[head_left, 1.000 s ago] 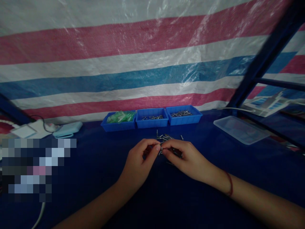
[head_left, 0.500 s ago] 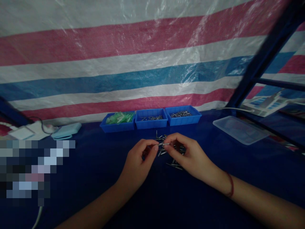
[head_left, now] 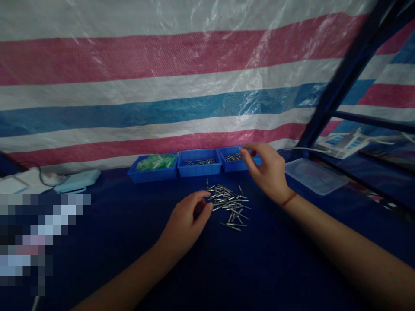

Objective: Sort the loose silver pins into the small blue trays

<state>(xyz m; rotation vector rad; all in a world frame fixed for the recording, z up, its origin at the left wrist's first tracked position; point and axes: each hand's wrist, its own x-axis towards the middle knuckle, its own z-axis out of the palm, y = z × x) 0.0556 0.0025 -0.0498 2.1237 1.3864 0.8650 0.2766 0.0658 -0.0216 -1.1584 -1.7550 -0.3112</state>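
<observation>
A loose pile of silver blind rivets (head_left: 228,198) lies on the dark blue table (head_left: 207,276). My left hand (head_left: 189,218) rests at the pile's left edge, thumb and forefinger apart, with nothing visible between them. Over the right-hand blue bin (head_left: 235,166), which contains rivets, my right hand (head_left: 267,170) is raised with its fingertips pinched together. Whatever those fingertips may hold is too small to make out. The middle blue bin (head_left: 201,170) also has rivets in it.
A third blue bin (head_left: 154,175) with green plastic packets stands at the left of the row. To the right lies a clear plastic lid (head_left: 316,177), near a metal frame (head_left: 337,82). A light blue case (head_left: 78,181) and white device sit at the left. Striped sheeting hangs behind.
My hands were together above the pile with a rivet between their fingertips. My right hand has moved up and away to the right-hand bin; my left fingers have parted.
</observation>
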